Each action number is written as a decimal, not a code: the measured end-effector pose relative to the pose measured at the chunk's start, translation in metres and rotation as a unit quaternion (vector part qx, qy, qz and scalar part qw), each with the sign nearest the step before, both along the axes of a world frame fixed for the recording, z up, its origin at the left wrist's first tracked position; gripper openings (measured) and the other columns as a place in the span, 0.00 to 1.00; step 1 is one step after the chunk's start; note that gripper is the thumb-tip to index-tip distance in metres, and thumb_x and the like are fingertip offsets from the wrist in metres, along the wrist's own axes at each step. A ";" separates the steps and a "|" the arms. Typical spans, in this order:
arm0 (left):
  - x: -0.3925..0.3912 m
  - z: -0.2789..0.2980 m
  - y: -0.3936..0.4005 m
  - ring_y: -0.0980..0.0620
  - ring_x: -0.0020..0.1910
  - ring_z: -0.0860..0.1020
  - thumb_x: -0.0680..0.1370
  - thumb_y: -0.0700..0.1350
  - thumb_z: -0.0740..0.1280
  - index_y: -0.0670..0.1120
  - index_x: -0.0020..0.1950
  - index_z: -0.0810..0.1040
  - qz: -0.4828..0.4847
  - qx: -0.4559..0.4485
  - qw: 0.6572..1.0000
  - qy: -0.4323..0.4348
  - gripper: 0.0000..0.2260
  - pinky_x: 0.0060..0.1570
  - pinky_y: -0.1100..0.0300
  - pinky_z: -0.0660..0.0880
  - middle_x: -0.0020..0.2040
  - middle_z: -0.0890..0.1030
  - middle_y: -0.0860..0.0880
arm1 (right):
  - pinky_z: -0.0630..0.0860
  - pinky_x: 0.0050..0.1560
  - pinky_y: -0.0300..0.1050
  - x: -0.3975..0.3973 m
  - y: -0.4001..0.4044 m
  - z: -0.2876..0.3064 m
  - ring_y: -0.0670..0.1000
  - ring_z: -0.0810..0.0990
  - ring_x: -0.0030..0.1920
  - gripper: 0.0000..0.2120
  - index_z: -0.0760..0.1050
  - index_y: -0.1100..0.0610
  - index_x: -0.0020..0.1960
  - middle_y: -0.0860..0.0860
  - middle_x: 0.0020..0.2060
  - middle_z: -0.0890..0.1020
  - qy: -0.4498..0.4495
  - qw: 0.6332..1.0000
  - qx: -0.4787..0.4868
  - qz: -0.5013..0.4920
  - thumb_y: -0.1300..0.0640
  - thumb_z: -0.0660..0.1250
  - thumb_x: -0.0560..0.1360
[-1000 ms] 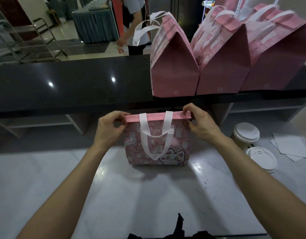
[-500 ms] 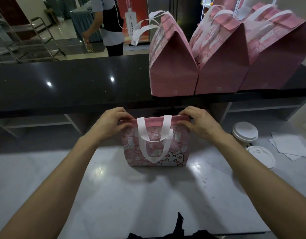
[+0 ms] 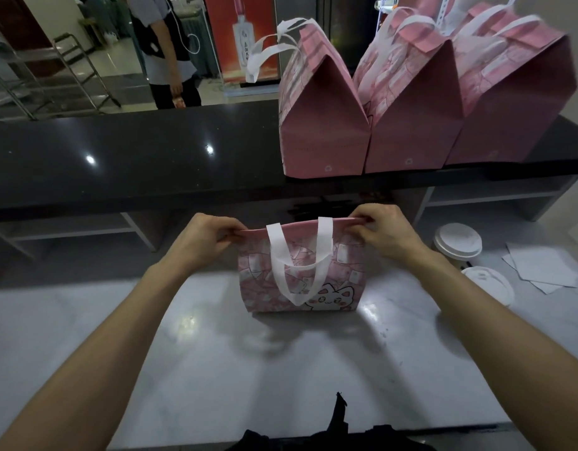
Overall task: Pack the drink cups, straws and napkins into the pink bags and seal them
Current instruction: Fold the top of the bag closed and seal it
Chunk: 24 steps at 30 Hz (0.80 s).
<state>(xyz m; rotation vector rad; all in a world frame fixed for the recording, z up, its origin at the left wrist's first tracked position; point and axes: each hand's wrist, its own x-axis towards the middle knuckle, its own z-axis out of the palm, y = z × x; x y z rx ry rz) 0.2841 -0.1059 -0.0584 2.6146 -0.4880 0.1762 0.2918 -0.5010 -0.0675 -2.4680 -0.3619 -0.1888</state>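
Observation:
A small pink bag (image 3: 341,275) with a cat print and white handles stands upright on the white marble counter (image 3: 216,369). My left hand (image 3: 204,239) pinches the left end of its top edge, and my right hand (image 3: 383,231) pinches the right end. The top edge looks pressed together into a flat strip; what is inside is hidden. Three larger pink bags (image 3: 323,125) stand closed on the black upper counter, at the right. A lidded white drink cup (image 3: 456,244) stands to the right of my right wrist, and white napkins (image 3: 538,265) lie further right.
A second white lid (image 3: 489,283) sits in front of the cup. The black upper counter (image 3: 134,157) runs across the back with open shelves below. A person stands beyond it at the upper left. A dark object shows at the bottom edge.
Both hands stay at the bag's top edge; they slid inward half a second ago and have now moved back out to its two ends. The person behind walked left.

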 end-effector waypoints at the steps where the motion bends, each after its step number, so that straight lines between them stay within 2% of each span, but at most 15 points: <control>1: -0.001 -0.001 0.001 0.64 0.47 0.85 0.78 0.38 0.79 0.50 0.57 0.90 0.019 -0.023 1.000 -0.001 0.10 0.53 0.67 0.82 0.46 0.86 0.60 | 0.84 0.50 0.48 -0.002 0.000 0.000 0.41 0.83 0.46 0.06 0.88 0.51 0.53 0.40 0.42 0.84 -0.006 1.000 0.003 -0.004 0.60 0.76 0.79; 3: -0.003 -0.002 0.000 0.66 0.47 0.84 0.78 0.38 0.79 0.50 0.53 0.91 0.040 -0.060 0.997 0.001 0.08 0.51 0.71 0.81 0.44 0.87 0.59 | 0.85 0.50 0.46 -0.007 0.000 0.002 0.38 0.83 0.43 0.07 0.89 0.53 0.52 0.40 0.39 0.84 -0.021 1.000 0.011 -0.007 0.63 0.76 0.78; 5: -0.004 0.003 -0.002 0.65 0.48 0.84 0.78 0.40 0.79 0.52 0.52 0.90 0.039 -0.064 0.996 0.039 0.08 0.54 0.65 0.82 0.46 0.87 0.58 | 0.85 0.52 0.44 -0.010 -0.001 0.006 0.37 0.83 0.44 0.07 0.90 0.54 0.53 0.41 0.40 0.85 -0.015 1.000 0.024 0.001 0.62 0.76 0.78; 7: -0.003 0.016 -0.002 0.63 0.55 0.83 0.79 0.46 0.78 0.57 0.55 0.88 0.021 -0.054 0.994 0.090 0.08 0.58 0.59 0.81 0.51 0.87 0.60 | 0.83 0.55 0.44 -0.013 -0.005 0.013 0.40 0.84 0.49 0.08 0.89 0.52 0.57 0.42 0.46 0.87 0.010 1.000 0.013 0.023 0.55 0.79 0.78; 9: -0.002 0.032 -0.009 0.64 0.60 0.81 0.80 0.51 0.73 0.60 0.62 0.85 -0.001 -0.070 0.992 0.102 0.11 0.59 0.61 0.77 0.57 0.85 0.64 | 0.81 0.56 0.43 -0.014 -0.008 0.022 0.42 0.82 0.53 0.15 0.86 0.50 0.61 0.42 0.53 0.85 0.021 0.999 -0.017 0.048 0.45 0.78 0.78; 11: -0.001 0.047 -0.028 0.69 0.61 0.79 0.79 0.56 0.68 0.62 0.68 0.82 -0.009 -0.095 0.991 0.096 0.18 0.58 0.66 0.75 0.60 0.83 0.68 | 0.80 0.58 0.42 -0.013 -0.003 0.033 0.41 0.81 0.56 0.17 0.84 0.48 0.64 0.41 0.56 0.84 0.006 0.999 0.004 0.037 0.40 0.72 0.80; 13: 0.004 0.055 -0.057 0.68 0.60 0.80 0.80 0.62 0.71 0.62 0.71 0.81 -0.019 -0.059 0.993 0.099 0.20 0.60 0.64 0.77 0.63 0.82 0.67 | 0.80 0.59 0.43 -0.009 0.011 0.045 0.41 0.81 0.56 0.20 0.83 0.47 0.65 0.41 0.56 0.84 -0.018 0.998 0.053 0.016 0.36 0.66 0.82; 15: 0.010 0.057 -0.082 0.61 0.60 0.80 0.78 0.63 0.76 0.58 0.73 0.80 -0.040 0.056 0.991 0.113 0.25 0.62 0.58 0.79 0.64 0.82 0.62 | 0.79 0.56 0.41 -0.004 0.031 0.058 0.42 0.81 0.55 0.25 0.83 0.46 0.65 0.41 0.56 0.83 0.000 0.999 0.011 0.048 0.30 0.69 0.77; 16: 0.013 0.057 -0.091 0.59 0.59 0.81 0.76 0.62 0.78 0.57 0.72 0.81 -0.050 0.116 0.985 0.119 0.25 0.61 0.56 0.79 0.62 0.83 0.60 | 0.79 0.53 0.42 0.000 0.040 0.062 0.43 0.81 0.54 0.25 0.84 0.45 0.63 0.41 0.55 0.83 0.020 0.995 -0.056 0.075 0.30 0.72 0.74; 18: 0.017 0.053 -0.102 0.57 0.52 0.82 0.74 0.59 0.80 0.57 0.63 0.84 -0.045 0.172 0.978 0.108 0.19 0.52 0.55 0.80 0.54 0.85 0.59 | 0.80 0.44 0.47 0.004 0.056 0.063 0.48 0.83 0.48 0.13 0.84 0.45 0.50 0.43 0.47 0.82 0.067 0.977 -0.180 0.093 0.38 0.78 0.72; 19: 0.018 0.049 -0.105 0.57 0.48 0.82 0.74 0.57 0.81 0.58 0.58 0.86 -0.033 0.175 0.980 0.088 0.14 0.48 0.55 0.80 0.49 0.85 0.59 | 0.80 0.40 0.49 0.005 0.062 0.062 0.50 0.83 0.44 0.09 0.82 0.46 0.44 0.44 0.43 0.82 0.079 0.972 -0.204 0.092 0.43 0.79 0.73; 21: 0.015 0.043 -0.109 0.56 0.45 0.82 0.75 0.54 0.80 0.59 0.48 0.86 -0.005 0.174 0.984 0.043 0.06 0.43 0.55 0.78 0.42 0.84 0.59 | 0.78 0.38 0.51 0.008 0.068 0.054 0.52 0.80 0.40 0.10 0.77 0.48 0.38 0.47 0.38 0.81 0.057 0.972 -0.204 0.104 0.51 0.76 0.75; 24: 0.010 0.036 -0.112 0.55 0.44 0.83 0.77 0.53 0.79 0.59 0.44 0.85 0.009 0.172 0.985 0.015 0.04 0.42 0.56 0.76 0.39 0.83 0.60 | 0.74 0.38 0.51 0.006 0.068 0.044 0.52 0.78 0.39 0.14 0.73 0.49 0.34 0.47 0.36 0.80 0.013 0.969 -0.205 0.137 0.55 0.72 0.77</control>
